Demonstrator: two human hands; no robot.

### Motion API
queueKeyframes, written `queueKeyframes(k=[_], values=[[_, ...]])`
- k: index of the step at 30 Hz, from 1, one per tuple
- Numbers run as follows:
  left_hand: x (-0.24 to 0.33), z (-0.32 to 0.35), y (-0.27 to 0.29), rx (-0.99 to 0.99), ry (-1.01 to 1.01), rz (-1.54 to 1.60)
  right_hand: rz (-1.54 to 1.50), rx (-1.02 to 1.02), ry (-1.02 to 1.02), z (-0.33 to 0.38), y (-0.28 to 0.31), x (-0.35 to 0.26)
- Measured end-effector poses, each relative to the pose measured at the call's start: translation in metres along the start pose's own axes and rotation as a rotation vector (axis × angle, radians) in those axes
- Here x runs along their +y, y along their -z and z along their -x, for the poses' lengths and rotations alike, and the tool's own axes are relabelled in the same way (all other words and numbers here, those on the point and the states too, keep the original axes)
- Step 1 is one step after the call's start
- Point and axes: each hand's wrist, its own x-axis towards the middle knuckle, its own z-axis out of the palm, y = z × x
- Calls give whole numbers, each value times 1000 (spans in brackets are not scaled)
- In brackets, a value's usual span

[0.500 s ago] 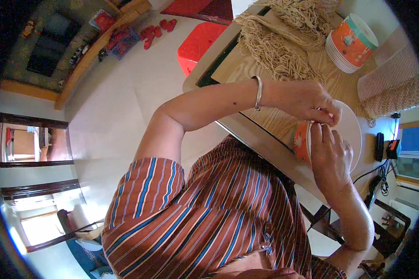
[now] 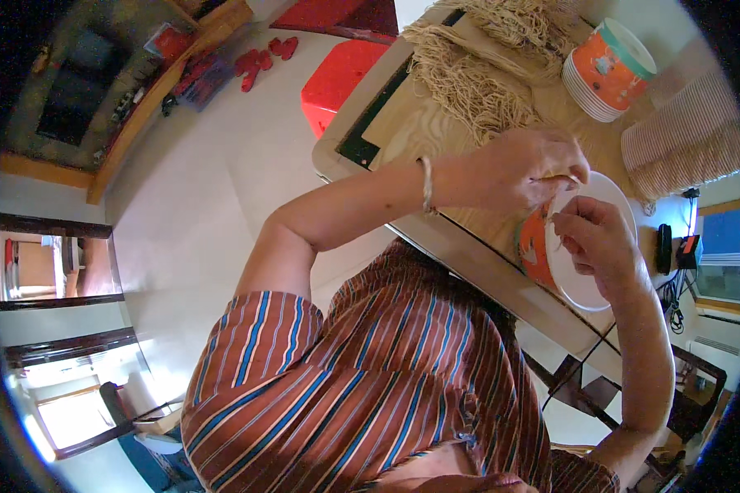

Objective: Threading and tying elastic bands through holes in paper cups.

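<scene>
1. Our left hand (image 2: 522,168) reaches across the wooden table (image 2: 423,123), wrist w/ a thin bracelet (image 2: 426,185). Fingers curled in, tips pinched on what looks like a few pale strands right at the bowl's upper rim; can't tell the strands' exact run under the fingers.
2. Our right hand (image 2: 596,242) sits just below-right of the left one, over the open mouth of the bowl. Fingers bent, thumb + forefinger pinched on a thin strand; palm partly covers the bowl's white inside.
3. The orange paper bowl (image 2: 543,251) w/ white inside is tipped on its side near the table's front edge, mouth facing right, orange wall toward our chest. Both hands touch it at the rim. Whether it rests on the table or is lifted, we can't tell.
4. A heap of pale noodle-like strands (image 2: 477,78) lies spread on the table, beyond the hands, well apart from the tipped bowl.
5. A stack of matching orange bowls (image 2: 608,70) lies on its side at the far right of the table, next to the strands.
6. A woven tan mat (image 2: 686,144) lies right of the stack, near the table's right edge.
7. A red stool (image 2: 337,74) stands on the pale floor just left of the table.
8. Our striped shirt (image 2: 370,386) fills the lower middle of the view.
</scene>
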Motion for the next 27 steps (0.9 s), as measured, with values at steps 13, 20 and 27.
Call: queueKeyframes(k=[13,20,27], values=[[57,48,-33,200,369,-57,-596,-168,58,-2,-4,20],[71,46,-42,304,630,146,-675,-100,92,3,-10,24],[71,42,-49,353,668,164,-722,-120,135,1,-12,28]])
